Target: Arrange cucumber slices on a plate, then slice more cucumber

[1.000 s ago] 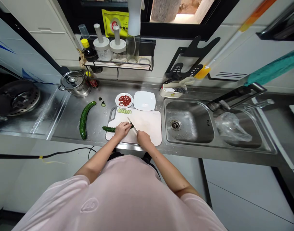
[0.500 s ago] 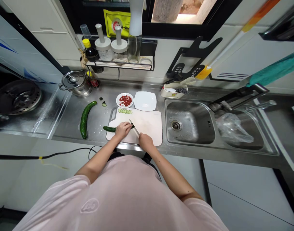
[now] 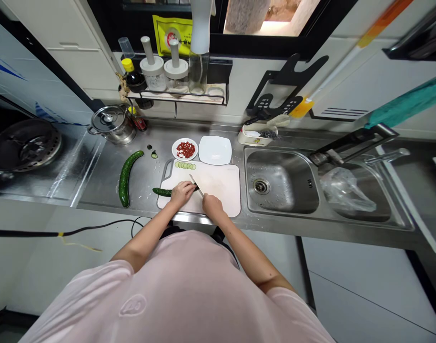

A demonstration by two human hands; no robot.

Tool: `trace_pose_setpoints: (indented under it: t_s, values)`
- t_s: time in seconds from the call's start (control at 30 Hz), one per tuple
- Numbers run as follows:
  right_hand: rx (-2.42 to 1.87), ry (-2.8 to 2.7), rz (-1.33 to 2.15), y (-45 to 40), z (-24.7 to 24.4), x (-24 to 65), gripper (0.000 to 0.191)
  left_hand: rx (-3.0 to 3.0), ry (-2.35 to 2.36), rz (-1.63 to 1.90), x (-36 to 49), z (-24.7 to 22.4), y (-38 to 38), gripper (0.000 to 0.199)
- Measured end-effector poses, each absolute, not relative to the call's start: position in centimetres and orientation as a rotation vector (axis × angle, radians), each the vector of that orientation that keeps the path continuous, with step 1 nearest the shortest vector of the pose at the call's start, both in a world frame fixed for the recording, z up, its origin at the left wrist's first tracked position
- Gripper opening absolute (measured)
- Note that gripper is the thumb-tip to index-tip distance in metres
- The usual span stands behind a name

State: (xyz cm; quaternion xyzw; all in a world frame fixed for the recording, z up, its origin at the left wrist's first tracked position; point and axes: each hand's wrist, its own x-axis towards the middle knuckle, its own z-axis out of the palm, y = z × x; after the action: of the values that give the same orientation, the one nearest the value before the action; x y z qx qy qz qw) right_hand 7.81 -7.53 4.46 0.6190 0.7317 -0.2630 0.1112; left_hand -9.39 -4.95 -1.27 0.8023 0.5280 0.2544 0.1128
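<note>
My left hand (image 3: 182, 193) presses down on a dark green cucumber (image 3: 162, 192) lying across the lower left of the white cutting board (image 3: 225, 186). In my right hand (image 3: 213, 207) is a knife (image 3: 197, 185), its blade slanting up and left at the cucumber's right end, close to my left fingertips. Several pale cucumber slices (image 3: 185, 165) lie in a row near the board's top edge. Behind the board are a plate of chopped red pieces (image 3: 185, 149) and a bare white plate (image 3: 215, 150). A whole cucumber (image 3: 128, 178) rests left of the board.
Two cucumber end pieces (image 3: 154, 155) lie on the steel counter. A lidded pot (image 3: 113, 125) stands at the back left, with a wok (image 3: 23, 144) further left. To the right is the sink (image 3: 282, 181); a plastic bag (image 3: 346, 189) lies in its right basin.
My right hand and the knife have shifted slightly left and up, toward my left hand. My left hand and the cucumber have hardly moved.
</note>
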Motion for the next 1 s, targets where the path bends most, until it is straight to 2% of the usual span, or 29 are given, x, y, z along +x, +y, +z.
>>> trace_pose_setpoints:
  t_s: [1.0]
  values:
    - [1.851,2.153,-0.755,-6.5,3.9,6.8,0.025,2.349,1.578,0.734,-9.4,-1.2,-5.0,0.023]
